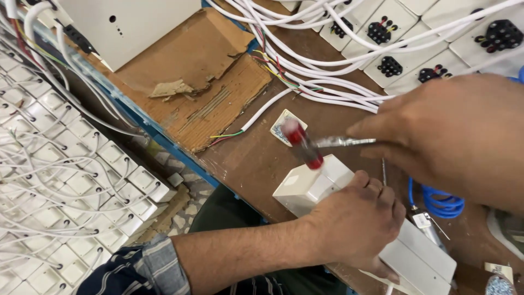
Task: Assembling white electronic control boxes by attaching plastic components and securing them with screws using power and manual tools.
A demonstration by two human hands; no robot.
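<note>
Left hand (355, 221) on white box (314, 186), right hand (453, 131) — small hammer (316, 145)

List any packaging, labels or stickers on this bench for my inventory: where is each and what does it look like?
Torn cardboard: flat brown pieces, upper middle of the bench.
Small label: whitish, squarish, flat on the wood beside the red-headed hammer.
Small tag: pale, bottom right corner, detail unclear.

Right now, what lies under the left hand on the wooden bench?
The left hand presses on a white rectangular plastic box, whose near-left end shows. The box's middle is covered by the hand. The right hand holds a red-handled tool above it.
</note>
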